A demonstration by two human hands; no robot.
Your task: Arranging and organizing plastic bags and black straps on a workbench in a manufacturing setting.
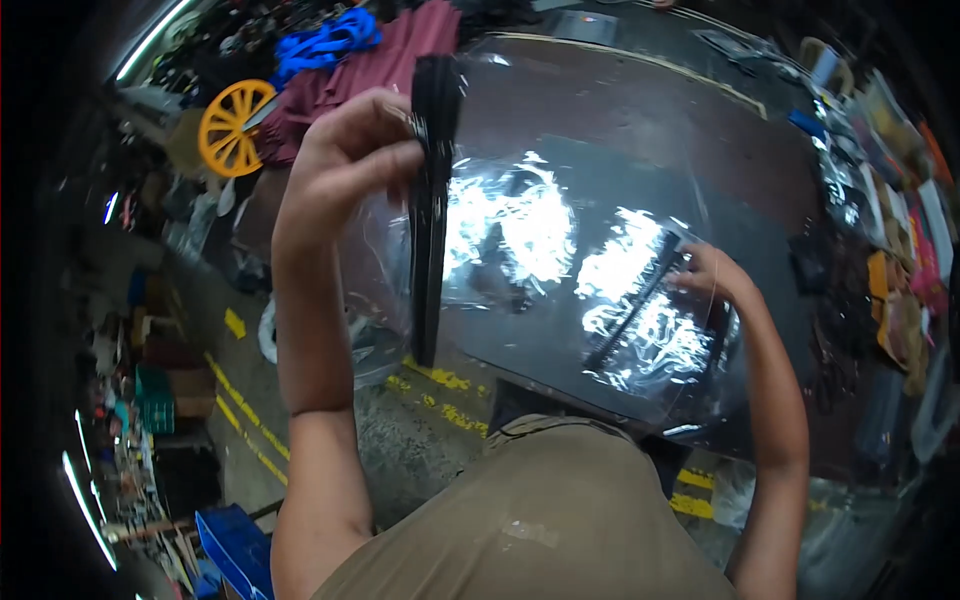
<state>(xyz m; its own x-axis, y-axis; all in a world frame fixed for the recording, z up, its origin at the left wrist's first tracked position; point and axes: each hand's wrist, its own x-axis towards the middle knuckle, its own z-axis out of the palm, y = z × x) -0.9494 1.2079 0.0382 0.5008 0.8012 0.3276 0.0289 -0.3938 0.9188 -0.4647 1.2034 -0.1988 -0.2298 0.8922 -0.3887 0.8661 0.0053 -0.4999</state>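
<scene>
My left hand (pixel 345 165) is raised at the left edge of the table. Its fingers are closed on a bundle of black strips (pixel 428 230) that hangs nearly upright, with clear plastic sheeting hanging beside it. On the table to the right lies a shiny clear plastic sheet (pixel 655 345) with a narrow black strip (pixel 632 318) running slantwise along it. My right hand (pixel 708 272) pinches that sheet near the strip's far end. Glare hides much of the plastic, and I cannot make out how many layers there are.
The dark table (pixel 620 105) spreads ahead. At its far left sit maroon fabric (pixel 400 50), blue straps (pixel 325 45) and a yellow spoked wheel (pixel 236 128). Assorted packets and materials (pixel 890 300) crowd the right side. A blue bin (pixel 235 550) stands at lower left on the yellow-marked floor.
</scene>
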